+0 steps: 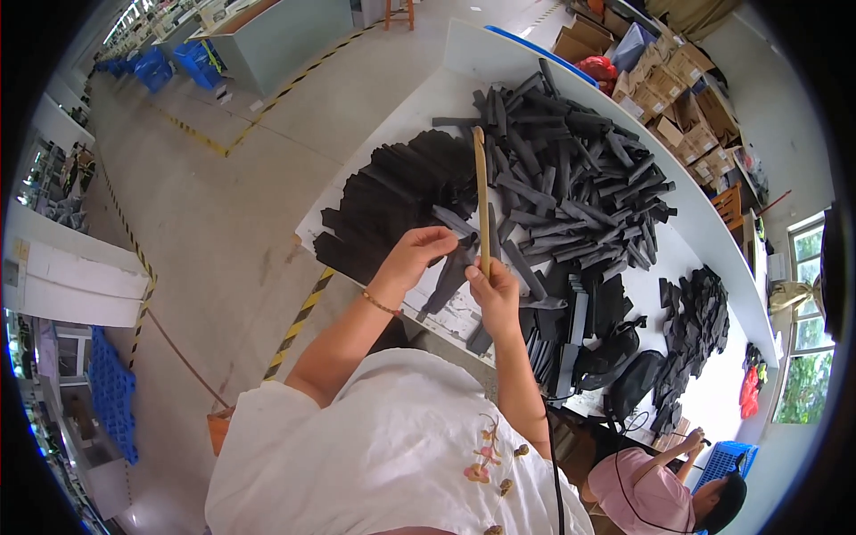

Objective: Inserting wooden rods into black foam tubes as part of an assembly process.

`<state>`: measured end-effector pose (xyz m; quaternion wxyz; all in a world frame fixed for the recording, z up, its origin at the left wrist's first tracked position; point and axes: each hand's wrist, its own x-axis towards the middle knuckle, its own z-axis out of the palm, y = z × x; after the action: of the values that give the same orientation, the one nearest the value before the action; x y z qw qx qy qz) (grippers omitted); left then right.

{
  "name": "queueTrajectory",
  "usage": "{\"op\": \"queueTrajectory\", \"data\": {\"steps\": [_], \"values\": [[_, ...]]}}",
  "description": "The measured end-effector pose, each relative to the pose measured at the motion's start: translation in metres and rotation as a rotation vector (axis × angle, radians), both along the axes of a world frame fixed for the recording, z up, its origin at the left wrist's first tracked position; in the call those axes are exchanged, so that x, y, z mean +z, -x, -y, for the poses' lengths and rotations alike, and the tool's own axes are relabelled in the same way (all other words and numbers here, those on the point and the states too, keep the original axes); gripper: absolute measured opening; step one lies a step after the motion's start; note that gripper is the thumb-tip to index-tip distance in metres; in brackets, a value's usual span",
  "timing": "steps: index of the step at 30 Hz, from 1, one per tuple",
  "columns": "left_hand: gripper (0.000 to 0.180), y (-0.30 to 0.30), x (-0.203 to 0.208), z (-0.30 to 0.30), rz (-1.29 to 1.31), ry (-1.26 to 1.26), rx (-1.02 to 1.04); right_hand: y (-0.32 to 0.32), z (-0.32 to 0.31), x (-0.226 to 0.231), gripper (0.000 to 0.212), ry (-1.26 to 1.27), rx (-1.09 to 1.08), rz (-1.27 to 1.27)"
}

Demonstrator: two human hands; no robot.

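My left hand (413,260) is closed in a pinch on the upper end of a dark grey fabric piece (448,281), which hangs down toward the near edge of the table. Beside it, my right hand (497,294) is wrapped round the lower part of a long yellowish wooden stick (483,192). The stick points away from me, and its far tip curves slightly. It cannot be made out whether the fabric touches the stick. Just beyond my hands lie a fanned stack of black fabric pieces (392,192) on the left and a heap of rolled dark strips (571,169) on the right.
The white table (406,111) has a raised wall (713,218) along its far right side. Black bags (615,357) and more dark pieces (695,312) lie to the right. Another person (655,486) in pink works at lower right. Cardboard boxes (664,80) are stacked behind the wall.
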<state>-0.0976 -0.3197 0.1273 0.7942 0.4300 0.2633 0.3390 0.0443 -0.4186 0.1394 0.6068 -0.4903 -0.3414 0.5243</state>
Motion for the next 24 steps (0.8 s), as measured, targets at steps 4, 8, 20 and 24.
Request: {"op": "queueTrajectory", "data": {"steps": [4,8,20,24], "values": [[0.023,-0.015,-0.006,0.013,-0.002,0.118,0.137,0.005,-0.001,0.002,0.009,0.043,-0.021,-0.049],[0.031,-0.027,-0.01,0.022,-0.337,-0.494,0.335,0.009,-0.006,-0.005,0.006,0.031,-0.176,0.114],[0.022,-0.018,-0.009,0.034,-0.371,-0.307,0.079,-0.055,-0.032,0.0,0.005,-0.323,-0.31,-0.592],[0.023,-0.016,-0.001,0.032,-0.486,-0.448,0.036,-0.045,-0.017,-0.003,0.014,-0.001,-0.236,-0.035]]}}
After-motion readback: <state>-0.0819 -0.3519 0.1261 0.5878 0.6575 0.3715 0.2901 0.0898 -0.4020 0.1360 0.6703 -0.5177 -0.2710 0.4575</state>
